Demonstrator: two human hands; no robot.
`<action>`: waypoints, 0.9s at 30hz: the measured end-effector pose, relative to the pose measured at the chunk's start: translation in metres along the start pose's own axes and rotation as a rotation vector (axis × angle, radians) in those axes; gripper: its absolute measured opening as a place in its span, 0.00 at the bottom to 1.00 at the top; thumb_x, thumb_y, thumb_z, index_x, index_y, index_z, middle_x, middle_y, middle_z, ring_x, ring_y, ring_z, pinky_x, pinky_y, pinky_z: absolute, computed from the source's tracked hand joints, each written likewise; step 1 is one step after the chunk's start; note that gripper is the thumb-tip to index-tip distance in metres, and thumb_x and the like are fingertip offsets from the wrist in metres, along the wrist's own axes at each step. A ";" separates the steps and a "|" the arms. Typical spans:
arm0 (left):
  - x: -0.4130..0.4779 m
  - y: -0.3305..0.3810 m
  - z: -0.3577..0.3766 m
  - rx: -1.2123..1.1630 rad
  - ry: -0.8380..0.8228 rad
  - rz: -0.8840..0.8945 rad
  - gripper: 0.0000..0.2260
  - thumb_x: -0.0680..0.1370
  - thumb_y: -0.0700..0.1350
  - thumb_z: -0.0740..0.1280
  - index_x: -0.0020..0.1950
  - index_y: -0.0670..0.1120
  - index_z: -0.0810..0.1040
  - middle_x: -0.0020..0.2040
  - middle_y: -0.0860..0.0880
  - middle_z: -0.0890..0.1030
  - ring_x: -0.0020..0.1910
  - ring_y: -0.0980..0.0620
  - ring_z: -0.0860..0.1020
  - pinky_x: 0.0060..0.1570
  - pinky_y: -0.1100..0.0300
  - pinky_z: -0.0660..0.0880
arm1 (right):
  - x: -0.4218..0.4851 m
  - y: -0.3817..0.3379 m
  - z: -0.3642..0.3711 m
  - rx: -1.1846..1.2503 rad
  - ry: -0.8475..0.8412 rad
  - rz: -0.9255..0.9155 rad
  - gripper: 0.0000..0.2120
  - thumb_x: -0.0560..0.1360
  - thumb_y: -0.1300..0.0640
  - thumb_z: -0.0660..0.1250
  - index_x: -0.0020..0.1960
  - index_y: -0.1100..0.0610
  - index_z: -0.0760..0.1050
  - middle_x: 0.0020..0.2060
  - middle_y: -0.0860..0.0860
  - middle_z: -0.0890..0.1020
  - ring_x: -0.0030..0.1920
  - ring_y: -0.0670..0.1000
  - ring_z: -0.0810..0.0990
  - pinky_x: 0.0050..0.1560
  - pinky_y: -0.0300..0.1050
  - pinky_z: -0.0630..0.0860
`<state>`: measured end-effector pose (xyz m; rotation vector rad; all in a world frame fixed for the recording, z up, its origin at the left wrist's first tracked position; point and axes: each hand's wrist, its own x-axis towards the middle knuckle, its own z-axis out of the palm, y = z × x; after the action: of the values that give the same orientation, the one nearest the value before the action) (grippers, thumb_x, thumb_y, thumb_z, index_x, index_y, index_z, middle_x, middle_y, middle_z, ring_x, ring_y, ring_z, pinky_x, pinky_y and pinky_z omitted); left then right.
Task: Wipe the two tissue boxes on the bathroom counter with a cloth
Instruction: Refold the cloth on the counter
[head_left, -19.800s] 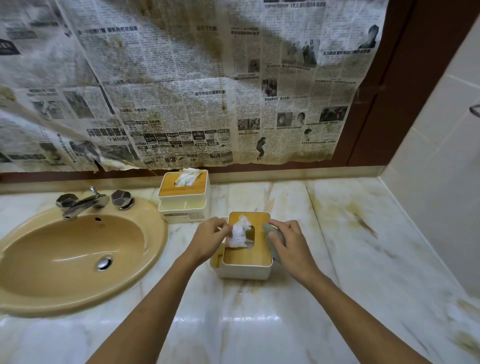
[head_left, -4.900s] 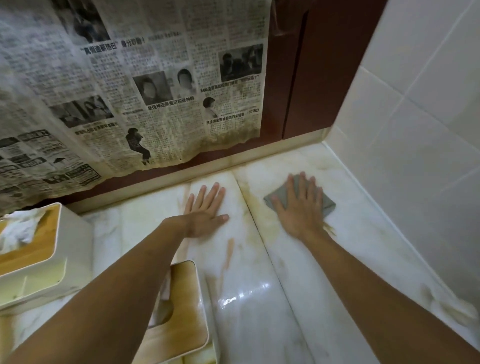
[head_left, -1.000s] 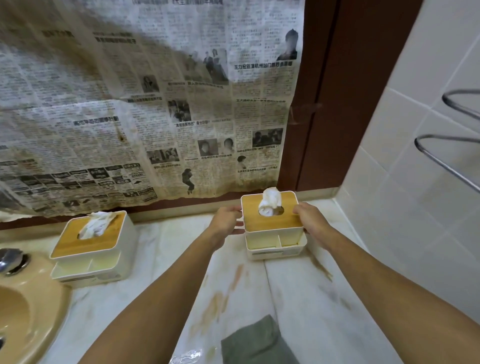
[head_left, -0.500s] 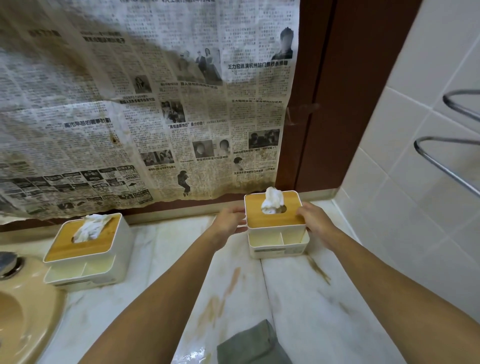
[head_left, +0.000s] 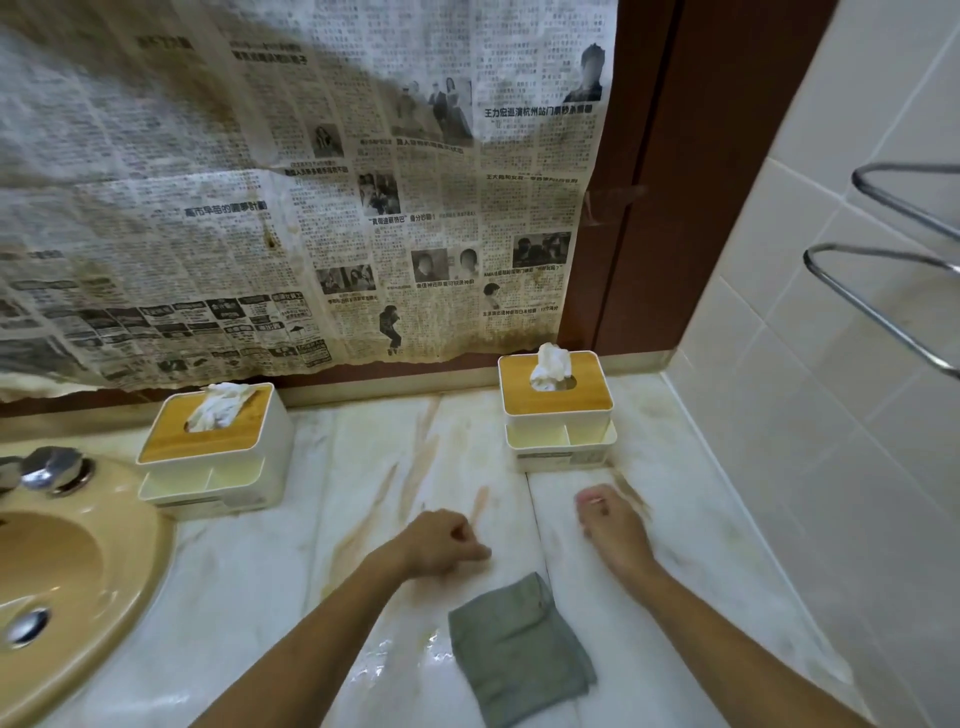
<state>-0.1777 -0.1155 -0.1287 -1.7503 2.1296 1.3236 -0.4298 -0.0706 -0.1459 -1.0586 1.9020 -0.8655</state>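
Two white tissue boxes with wooden lids stand on the marble counter. The left tissue box (head_left: 215, 452) is beside the sink; the right tissue box (head_left: 558, 415) stands at the back near the corner. A folded grey cloth (head_left: 519, 649) lies flat on the counter near the front, between my forearms. My left hand (head_left: 441, 543) hovers just behind the cloth with its fingers curled in, holding nothing. My right hand (head_left: 608, 525) is in front of the right box, fingers loosely curled and slightly blurred, also holding nothing.
A beige sink (head_left: 57, 582) with a chrome tap handle (head_left: 54, 467) fills the left. Newspaper (head_left: 291, 208) covers the wall behind the counter. A tiled wall with a metal towel rail (head_left: 883, 280) bounds the right side. The marble counter (head_left: 363, 467) shows brown stains.
Both hands have let go of the right tissue box and drawn back toward me. The box stays at the back near the corner. The cloth has not moved.
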 end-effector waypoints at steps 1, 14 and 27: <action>-0.011 -0.002 0.009 0.013 0.010 0.015 0.18 0.70 0.61 0.74 0.48 0.48 0.81 0.44 0.54 0.81 0.42 0.54 0.78 0.42 0.62 0.73 | -0.016 0.006 0.006 -0.054 -0.121 -0.081 0.07 0.78 0.61 0.65 0.48 0.50 0.78 0.46 0.50 0.82 0.44 0.48 0.79 0.47 0.40 0.73; -0.121 -0.054 0.062 -0.286 0.297 0.133 0.07 0.70 0.49 0.72 0.43 0.49 0.77 0.37 0.54 0.80 0.36 0.61 0.75 0.40 0.61 0.72 | -0.127 -0.001 0.054 -0.509 -0.323 -0.436 0.08 0.73 0.45 0.68 0.45 0.46 0.71 0.42 0.45 0.77 0.43 0.43 0.75 0.44 0.37 0.71; -0.182 -0.113 0.036 -0.576 0.309 0.080 0.04 0.70 0.42 0.73 0.43 0.49 0.82 0.39 0.50 0.81 0.34 0.51 0.78 0.36 0.54 0.78 | -0.166 -0.029 0.077 -0.249 -0.543 -0.235 0.06 0.67 0.55 0.76 0.42 0.49 0.80 0.39 0.55 0.83 0.28 0.42 0.78 0.33 0.38 0.76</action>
<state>-0.0371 0.0493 -0.1128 -2.2177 2.1185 1.9531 -0.2951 0.0500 -0.1082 -1.5131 1.4642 -0.4032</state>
